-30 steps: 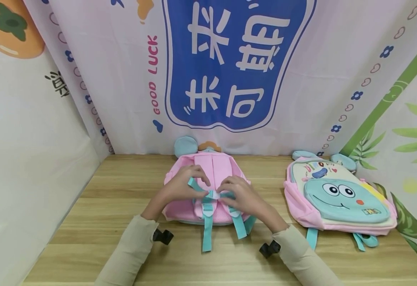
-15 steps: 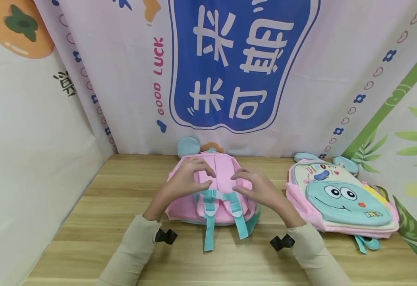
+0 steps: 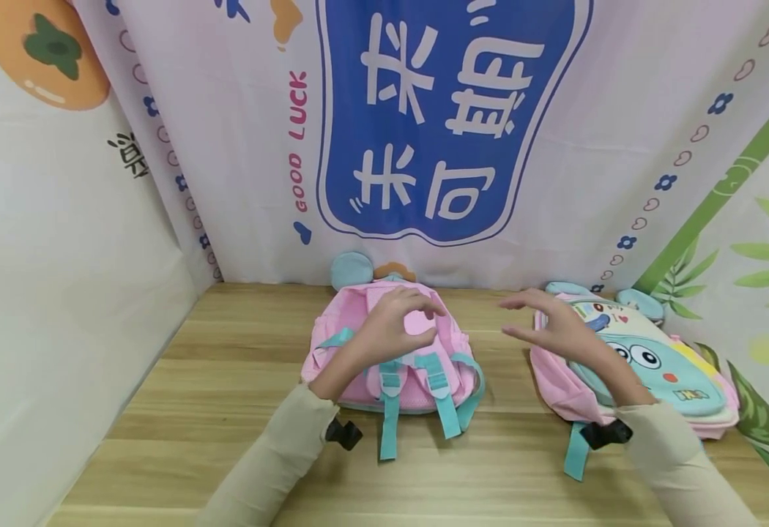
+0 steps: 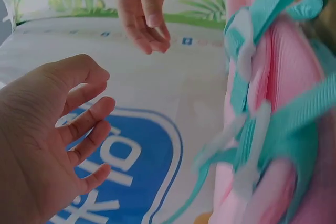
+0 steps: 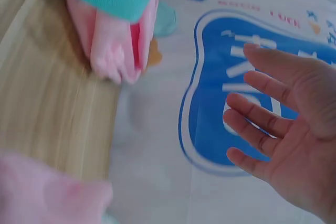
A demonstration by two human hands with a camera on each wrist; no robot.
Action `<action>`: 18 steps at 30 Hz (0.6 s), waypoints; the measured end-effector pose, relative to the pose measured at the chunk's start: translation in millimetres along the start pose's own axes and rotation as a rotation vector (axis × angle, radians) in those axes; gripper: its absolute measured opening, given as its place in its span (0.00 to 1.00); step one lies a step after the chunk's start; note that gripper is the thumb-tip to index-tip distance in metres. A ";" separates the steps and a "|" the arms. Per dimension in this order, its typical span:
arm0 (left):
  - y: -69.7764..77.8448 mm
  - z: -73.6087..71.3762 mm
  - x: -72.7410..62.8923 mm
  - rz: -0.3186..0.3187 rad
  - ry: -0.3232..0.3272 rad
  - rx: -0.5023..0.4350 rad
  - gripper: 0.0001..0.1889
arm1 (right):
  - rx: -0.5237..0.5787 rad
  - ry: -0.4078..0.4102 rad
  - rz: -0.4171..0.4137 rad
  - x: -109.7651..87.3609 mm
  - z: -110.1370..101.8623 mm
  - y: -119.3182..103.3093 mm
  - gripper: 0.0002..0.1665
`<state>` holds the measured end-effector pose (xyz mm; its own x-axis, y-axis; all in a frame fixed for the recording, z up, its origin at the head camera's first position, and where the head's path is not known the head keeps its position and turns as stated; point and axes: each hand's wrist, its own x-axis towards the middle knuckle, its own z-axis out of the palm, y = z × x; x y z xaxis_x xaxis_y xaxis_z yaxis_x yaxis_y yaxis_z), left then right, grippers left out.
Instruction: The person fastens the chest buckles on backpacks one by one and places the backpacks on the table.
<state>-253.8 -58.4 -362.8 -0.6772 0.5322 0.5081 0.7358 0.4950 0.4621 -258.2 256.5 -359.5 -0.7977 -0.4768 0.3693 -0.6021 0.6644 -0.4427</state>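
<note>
A pink children's backpack [image 3: 417,399] lies on the table with its back panel and teal straps [image 3: 389,428] facing up. Over it hovers my left hand [image 3: 394,333], fingers loosely bent and thumb apart, holding nothing. That hand partly hides the webbing between the shoulder straps; white buckles [image 4: 252,156] show close by in the left wrist view. My right hand [image 3: 559,333], also bare and loosely curved, hovers at the left side of a second backpack [image 3: 674,395], which has a teal smiling face on its front. In the right wrist view the right hand [image 5: 294,124] touches nothing.
The wooden table [image 3: 226,410] ends at a printed cloth backdrop [image 3: 253,183] behind the bags. Cloth walls close in the left and right sides. A teal strap [image 3: 576,450] of the second backpack hangs toward the table's front.
Both hands have let go of the first backpack's teal webbing and lifted. My right hand has moved well to the right, to the second backpack; the left has shifted slightly right.
</note>
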 end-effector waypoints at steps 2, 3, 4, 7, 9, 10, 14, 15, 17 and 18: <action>6.3 10.9 6.5 -0.008 -0.015 -0.013 0.14 | -0.029 0.012 0.026 -8.6 -14.4 9.8 0.25; 9.9 16.3 9.6 -0.016 -0.025 -0.029 0.16 | -0.041 0.016 0.046 -13.3 -21.8 14.4 0.26; 14.1 22.4 12.8 -0.023 -0.030 -0.047 0.17 | -0.047 0.014 0.063 -18.1 -29.1 20.4 0.27; 24.8 42.3 22.2 -0.042 -0.049 -0.103 0.22 | -0.042 -0.005 0.124 -32.6 -50.2 35.9 0.30; 31.5 56.7 28.2 -0.056 -0.062 -0.131 0.24 | -0.040 -0.022 0.160 -42.6 -62.5 47.0 0.31; 34.8 64.3 31.2 -0.060 -0.067 -0.139 0.25 | -0.037 -0.036 0.173 -47.4 -68.4 53.4 0.32; 46.0 93.0 42.0 -0.095 -0.119 -0.158 0.28 | -0.058 -0.066 0.238 -68.6 -91.7 75.3 0.33; 48.8 99.7 44.8 -0.101 -0.129 -0.166 0.29 | -0.066 -0.079 0.260 -74.0 -97.4 80.9 0.34; 54.4 112.0 50.1 -0.113 -0.147 -0.173 0.30 | -0.086 -0.113 0.311 -84.8 -109.1 91.8 0.36; 56.9 118.1 52.7 -0.118 -0.154 -0.173 0.30 | -0.092 -0.136 0.336 -90.2 -114.4 97.6 0.37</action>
<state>-248.3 78.9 -395.6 -0.7413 0.5830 0.3326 0.6329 0.4421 0.6356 -241.1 430.3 -342.5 -0.9514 -0.2909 0.1011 -0.3049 0.8429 -0.4433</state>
